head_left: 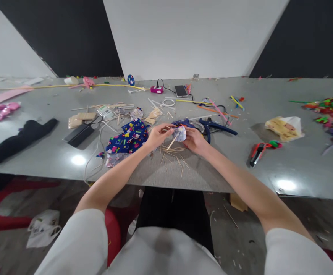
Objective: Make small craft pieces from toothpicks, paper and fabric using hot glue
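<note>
My left hand (pixel 160 136) pinches the left side of a small pale piece of patterned cloth (pixel 180 133). My right hand (pixel 195 139) has its fingers closed on the right side of the same cloth. From the cloth a thin wooden stick (pixel 171 144) slants down and left; how it is joined is too small to tell. Beneath both hands, several loose wooden sticks (pixel 180 158) lie scattered on the table. Dark blue flowered cloth (pixel 128 136) lies to the left of my left hand. Just behind my right hand is a blue tool (pixel 185 122), partly covered.
Blue-handled pliers or cutters (pixel 219 126) lie right of my hands on the grey table (pixel 226 175). Further right are a utility knife (pixel 257 154) and a plastic bag (pixel 285 128). A black box with a cord (pixel 80 134) lies left. A phone (pixel 180 91) and purple power block (pixel 156 89) lie behind.
</note>
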Action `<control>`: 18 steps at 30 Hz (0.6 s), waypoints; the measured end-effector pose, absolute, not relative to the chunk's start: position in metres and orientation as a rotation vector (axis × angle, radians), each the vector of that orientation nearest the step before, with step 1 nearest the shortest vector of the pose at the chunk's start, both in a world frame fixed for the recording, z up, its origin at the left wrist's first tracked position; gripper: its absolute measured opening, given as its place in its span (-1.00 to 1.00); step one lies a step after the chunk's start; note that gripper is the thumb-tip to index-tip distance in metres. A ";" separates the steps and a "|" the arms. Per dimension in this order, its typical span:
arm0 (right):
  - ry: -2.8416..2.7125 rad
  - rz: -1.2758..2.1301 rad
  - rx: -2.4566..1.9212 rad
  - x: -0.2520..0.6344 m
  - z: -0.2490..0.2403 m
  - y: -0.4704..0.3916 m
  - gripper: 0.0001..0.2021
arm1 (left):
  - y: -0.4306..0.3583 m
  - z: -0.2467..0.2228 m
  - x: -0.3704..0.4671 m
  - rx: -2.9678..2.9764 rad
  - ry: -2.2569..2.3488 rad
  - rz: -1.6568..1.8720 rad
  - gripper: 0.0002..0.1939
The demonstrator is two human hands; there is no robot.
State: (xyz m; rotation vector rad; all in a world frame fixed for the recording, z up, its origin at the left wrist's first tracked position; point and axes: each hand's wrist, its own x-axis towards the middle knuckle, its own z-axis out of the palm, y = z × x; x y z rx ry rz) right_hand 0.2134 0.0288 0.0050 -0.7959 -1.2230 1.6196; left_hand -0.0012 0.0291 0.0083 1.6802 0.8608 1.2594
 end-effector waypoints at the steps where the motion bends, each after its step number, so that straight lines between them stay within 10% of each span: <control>1: -1.198 1.638 -0.799 0.212 0.005 0.028 -0.75 | 0.030 0.007 -0.001 1.657 0.865 1.271 -0.50; 9: -1.159 1.657 -0.812 0.207 0.003 0.027 -0.65 | 0.032 0.004 0.001 1.641 0.918 1.362 -0.57; 18: -1.915 0.627 -0.928 0.226 0.027 0.014 -0.58 | 0.030 0.009 -0.005 1.830 0.961 1.339 -0.69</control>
